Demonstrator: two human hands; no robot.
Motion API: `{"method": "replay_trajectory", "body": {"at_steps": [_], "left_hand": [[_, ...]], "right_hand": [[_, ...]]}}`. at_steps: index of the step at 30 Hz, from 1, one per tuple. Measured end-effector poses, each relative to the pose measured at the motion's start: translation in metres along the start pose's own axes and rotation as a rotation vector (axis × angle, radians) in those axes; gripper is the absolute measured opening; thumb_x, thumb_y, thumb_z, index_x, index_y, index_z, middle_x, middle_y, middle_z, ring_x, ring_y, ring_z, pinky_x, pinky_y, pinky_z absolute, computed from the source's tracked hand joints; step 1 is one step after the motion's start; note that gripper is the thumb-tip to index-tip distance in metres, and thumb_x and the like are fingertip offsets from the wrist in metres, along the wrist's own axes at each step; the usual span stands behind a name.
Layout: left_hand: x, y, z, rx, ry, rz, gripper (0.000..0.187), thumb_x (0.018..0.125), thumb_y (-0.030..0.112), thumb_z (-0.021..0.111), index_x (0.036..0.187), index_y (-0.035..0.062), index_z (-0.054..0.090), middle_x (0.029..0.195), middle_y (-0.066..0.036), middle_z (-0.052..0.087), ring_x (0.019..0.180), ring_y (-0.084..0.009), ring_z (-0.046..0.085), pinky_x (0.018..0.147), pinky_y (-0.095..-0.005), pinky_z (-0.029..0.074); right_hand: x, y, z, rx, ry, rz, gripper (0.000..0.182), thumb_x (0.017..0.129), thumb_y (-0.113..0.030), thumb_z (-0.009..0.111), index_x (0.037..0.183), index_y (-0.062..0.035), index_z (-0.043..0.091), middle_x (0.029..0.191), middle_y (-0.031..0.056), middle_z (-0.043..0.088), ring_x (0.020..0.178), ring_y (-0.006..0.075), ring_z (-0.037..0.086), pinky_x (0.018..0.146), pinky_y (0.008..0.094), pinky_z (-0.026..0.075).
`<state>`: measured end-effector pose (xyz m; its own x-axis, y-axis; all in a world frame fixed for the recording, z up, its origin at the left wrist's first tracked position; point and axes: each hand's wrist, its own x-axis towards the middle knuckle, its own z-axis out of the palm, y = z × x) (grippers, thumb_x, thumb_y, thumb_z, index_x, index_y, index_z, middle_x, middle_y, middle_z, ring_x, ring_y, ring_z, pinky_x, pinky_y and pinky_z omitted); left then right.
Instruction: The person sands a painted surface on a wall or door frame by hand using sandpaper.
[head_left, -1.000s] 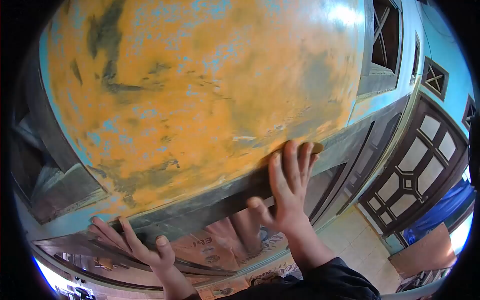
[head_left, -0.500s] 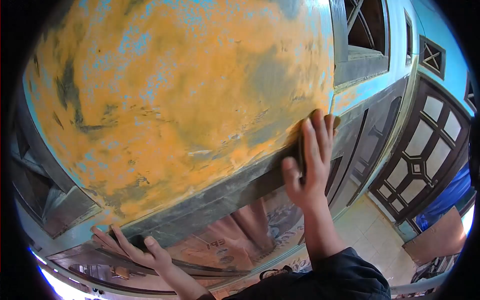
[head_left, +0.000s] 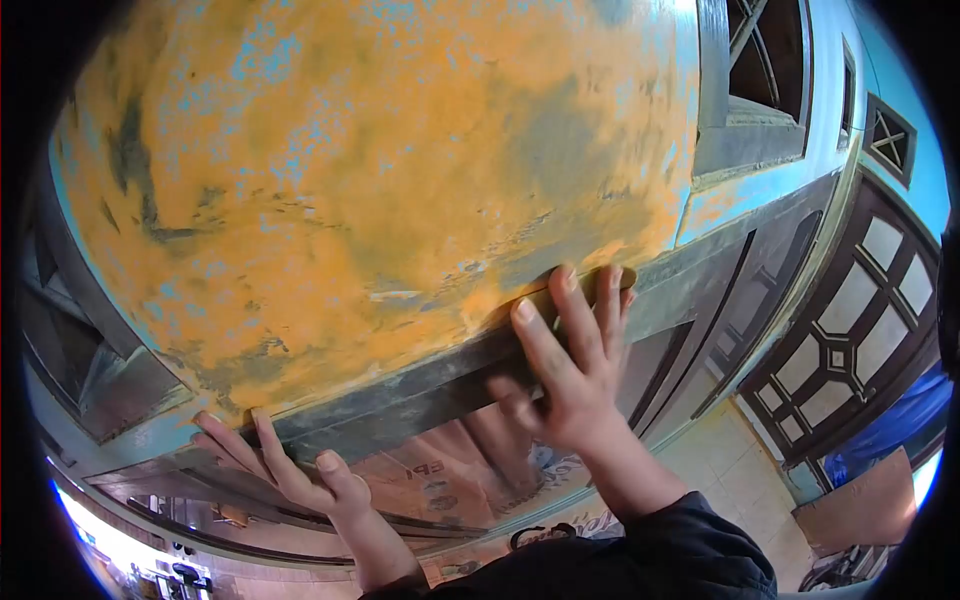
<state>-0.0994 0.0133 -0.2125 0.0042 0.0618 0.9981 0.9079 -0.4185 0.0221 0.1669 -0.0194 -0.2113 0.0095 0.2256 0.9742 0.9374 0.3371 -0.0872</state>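
A wall panel [head_left: 400,160] of patchy orange over grey and light blue fills the upper middle. Below it runs a dark wooden frame rail [head_left: 400,400]. My right hand [head_left: 580,370] holds a flat olive-brown pad [head_left: 628,279] against the panel's lower edge, its fingers extended over it and the thumb below. Most of the pad is hidden, so its exact kind cannot be made out. Farther left, my left hand [head_left: 300,470] rests with outstretched fingers on the rail near the panel's lower left corner; nothing shows in it.
Under the rail, glass [head_left: 450,470] shows a pinkish printed sheet. Wooden window frames stand at the left [head_left: 100,390] and upper right [head_left: 750,140]. On the far right are a dark door [head_left: 835,330] with pale panes, a blue tarp [head_left: 890,430] and a brown board [head_left: 860,500].
My right hand has slid left and down along the panel's lower edge with the flat pad. The view has shifted slightly. My left hand stays on the rail.
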Motion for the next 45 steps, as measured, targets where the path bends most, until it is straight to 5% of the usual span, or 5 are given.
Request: {"method": "replay_trajectory", "body": {"at_steps": [27,33,37,40,45], "left_hand": [[-0.005,-0.002,0.001,0.034,-0.014,0.012,0.07,0.104,0.055,0.026,0.14,0.0001,0.05,0.156,-0.031,0.028,0.147,-0.0504,0.019,0.116,-0.0667,0.014],[-0.004,0.004,-0.001,0.037,-0.026,-0.013,0.068,0.104,0.053,0.026,0.14,0.0001,0.049,0.157,-0.029,0.027,0.147,-0.0488,0.018,0.117,-0.0662,0.013],[-0.003,0.004,0.003,-0.002,-0.011,-0.001,0.067,0.104,0.052,0.025,0.142,0.0008,0.047,0.158,-0.028,0.026,0.148,-0.0479,0.018,0.118,-0.0658,0.012],[0.0,0.013,-0.001,0.015,-0.039,-0.033,0.066,0.105,0.051,0.025,0.142,0.0011,0.046,0.159,-0.026,0.024,0.148,-0.0471,0.017,0.118,-0.066,0.012],[-0.001,0.009,-0.002,0.055,-0.045,-0.004,0.066,0.105,0.051,0.024,0.142,0.0011,0.047,0.158,-0.027,0.025,0.148,-0.0472,0.017,0.118,-0.0662,0.011]], "right_hand": [[0.019,0.023,-0.02,-0.062,0.026,-0.061,0.056,0.08,-0.034,0.074,0.133,-0.0208,0.064,0.151,0.0243,0.04,0.14,0.0513,0.034,0.113,0.0613,0.027],[0.011,0.006,-0.023,-0.029,-0.091,-0.001,0.06,0.079,-0.036,0.076,0.136,-0.0236,0.062,0.153,0.0244,0.036,0.143,0.0507,0.029,0.116,0.0601,0.022],[0.02,0.036,-0.025,-0.044,0.06,0.028,0.059,0.082,-0.037,0.073,0.137,-0.0193,0.061,0.152,0.0286,0.034,0.142,0.0517,0.03,0.115,0.0595,0.024],[0.016,0.002,-0.023,-0.015,-0.08,0.049,0.059,0.083,-0.041,0.072,0.138,-0.0227,0.06,0.154,0.0248,0.035,0.144,0.0497,0.028,0.116,0.0592,0.022],[0.015,0.025,-0.021,-0.041,-0.036,-0.036,0.061,0.085,-0.041,0.071,0.138,-0.0133,0.058,0.156,0.0318,0.026,0.145,0.0554,0.021,0.116,0.0627,0.016]]}}
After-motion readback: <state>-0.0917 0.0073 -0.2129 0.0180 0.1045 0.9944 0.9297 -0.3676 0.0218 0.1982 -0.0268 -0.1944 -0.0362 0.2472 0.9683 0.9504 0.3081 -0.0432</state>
